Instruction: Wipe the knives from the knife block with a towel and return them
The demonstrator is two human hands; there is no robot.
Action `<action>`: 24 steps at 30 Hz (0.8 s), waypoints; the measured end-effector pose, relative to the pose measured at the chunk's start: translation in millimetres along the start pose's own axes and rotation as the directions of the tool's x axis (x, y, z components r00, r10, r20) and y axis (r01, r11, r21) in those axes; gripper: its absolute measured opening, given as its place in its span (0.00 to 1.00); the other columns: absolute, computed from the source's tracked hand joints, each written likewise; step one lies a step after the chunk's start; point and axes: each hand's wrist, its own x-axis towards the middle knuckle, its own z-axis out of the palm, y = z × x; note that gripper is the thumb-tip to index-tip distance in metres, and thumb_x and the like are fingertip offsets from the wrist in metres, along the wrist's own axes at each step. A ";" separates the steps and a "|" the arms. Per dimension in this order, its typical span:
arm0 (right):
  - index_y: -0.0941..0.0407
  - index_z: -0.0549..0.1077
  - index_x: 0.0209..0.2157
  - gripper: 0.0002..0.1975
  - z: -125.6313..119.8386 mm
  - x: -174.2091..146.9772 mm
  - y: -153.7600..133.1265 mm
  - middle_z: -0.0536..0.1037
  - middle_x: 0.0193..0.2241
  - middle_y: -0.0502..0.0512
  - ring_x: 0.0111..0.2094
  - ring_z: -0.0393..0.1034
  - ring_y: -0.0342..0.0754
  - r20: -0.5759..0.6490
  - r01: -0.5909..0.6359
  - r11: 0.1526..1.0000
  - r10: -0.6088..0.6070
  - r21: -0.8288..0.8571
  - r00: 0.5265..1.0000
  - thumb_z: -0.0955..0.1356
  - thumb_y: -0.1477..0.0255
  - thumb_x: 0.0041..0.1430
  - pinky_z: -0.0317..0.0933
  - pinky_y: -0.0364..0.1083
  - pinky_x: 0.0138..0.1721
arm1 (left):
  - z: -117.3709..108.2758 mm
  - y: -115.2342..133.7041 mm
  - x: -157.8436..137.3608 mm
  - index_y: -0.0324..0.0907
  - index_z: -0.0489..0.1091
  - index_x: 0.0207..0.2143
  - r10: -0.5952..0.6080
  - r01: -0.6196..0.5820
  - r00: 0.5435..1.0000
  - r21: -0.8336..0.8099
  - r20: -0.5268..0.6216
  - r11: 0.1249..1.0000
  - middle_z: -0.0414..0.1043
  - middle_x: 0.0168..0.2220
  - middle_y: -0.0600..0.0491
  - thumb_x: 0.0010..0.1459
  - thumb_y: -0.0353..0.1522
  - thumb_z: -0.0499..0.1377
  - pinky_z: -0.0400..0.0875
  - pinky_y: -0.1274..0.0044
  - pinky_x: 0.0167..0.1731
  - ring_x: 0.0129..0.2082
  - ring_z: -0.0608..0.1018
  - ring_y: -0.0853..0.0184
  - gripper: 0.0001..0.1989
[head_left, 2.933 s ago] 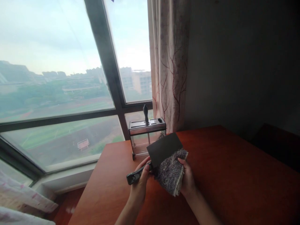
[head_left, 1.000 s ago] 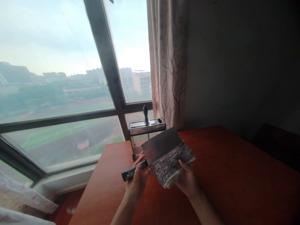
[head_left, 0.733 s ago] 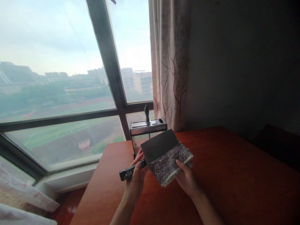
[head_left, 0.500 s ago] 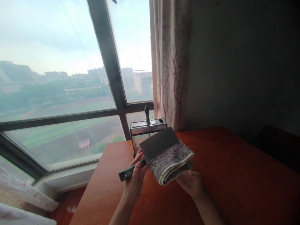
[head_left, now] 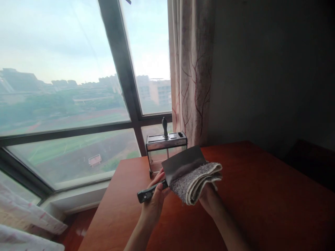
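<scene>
My left hand [head_left: 154, 202] is closed round the black riveted handle of a cleaver [head_left: 184, 162], whose broad grey blade points up and to the right. Folded over the blade's near edge is a grey, shaggy cloth [head_left: 193, 184] with pale edging. My right hand [head_left: 209, 200] grips this cloth from below and behind; most of its fingers are hidden by the folds. Just beyond the blade, a metal knife block [head_left: 166, 139] with clear sides, slots in its top and one dark knife handle standing up rests on the table.
The reddish-brown wooden table [head_left: 248, 209] spreads out below my hands. Its far left edge lies near a large framed window [head_left: 70, 146]. A patterned curtain [head_left: 193, 76] hangs behind the knife block, and another curtain [head_left: 28, 212] is at lower left.
The cleaver and both hands have shifted slightly right. The cloth has slid and tilted along the blade toward the right, and its folded edges now face me more.
</scene>
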 end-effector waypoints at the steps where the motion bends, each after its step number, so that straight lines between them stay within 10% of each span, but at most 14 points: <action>1: 0.46 0.75 0.42 0.22 -1.8 1.9 1.7 0.80 0.44 0.48 0.46 0.73 0.50 -0.036 0.003 1.000 -0.002 0.015 0.999 0.77 0.62 0.43 0.65 0.52 0.51 | 1.8 -0.7 -2.4 0.47 0.74 0.48 -0.010 0.010 1.000 0.020 0.015 1.000 0.64 0.60 0.46 0.56 0.35 0.62 0.70 0.63 0.50 0.59 0.66 0.48 0.16; 12: 0.47 0.78 0.38 0.14 -6.3 4.6 -6.2 0.82 0.36 0.47 0.42 0.76 0.51 -0.126 -0.049 0.991 0.065 0.126 0.990 0.75 0.69 0.46 0.65 0.53 0.52 | 15.9 -2.1 -10.1 0.43 0.76 0.44 -0.117 0.112 0.992 0.088 0.056 0.990 0.61 0.62 0.43 0.53 0.38 0.64 0.71 0.61 0.49 0.58 0.66 0.45 0.16; 19: 0.44 0.76 0.43 0.22 -3.0 2.8 -23.1 0.80 0.45 0.47 0.50 0.71 0.54 -0.080 -0.051 0.984 0.065 0.173 0.995 0.66 0.47 0.52 0.60 0.56 0.56 | 9.2 0.6 -7.7 0.43 0.77 0.44 -0.062 0.059 0.998 0.197 0.011 0.979 0.71 0.54 0.43 0.52 0.38 0.64 0.69 0.60 0.51 0.57 0.68 0.47 0.17; 24: 0.44 0.74 0.48 0.23 4.4 5.5 -22.7 0.79 0.47 0.48 0.54 0.68 0.54 -0.089 -0.081 0.987 0.095 0.142 0.992 0.68 0.50 0.53 0.58 0.57 0.58 | 14.2 -1.3 -9.2 0.42 0.77 0.42 -0.044 0.033 0.998 0.258 0.039 0.966 0.73 0.51 0.43 0.53 0.41 0.63 0.75 0.66 0.42 0.52 0.72 0.49 0.17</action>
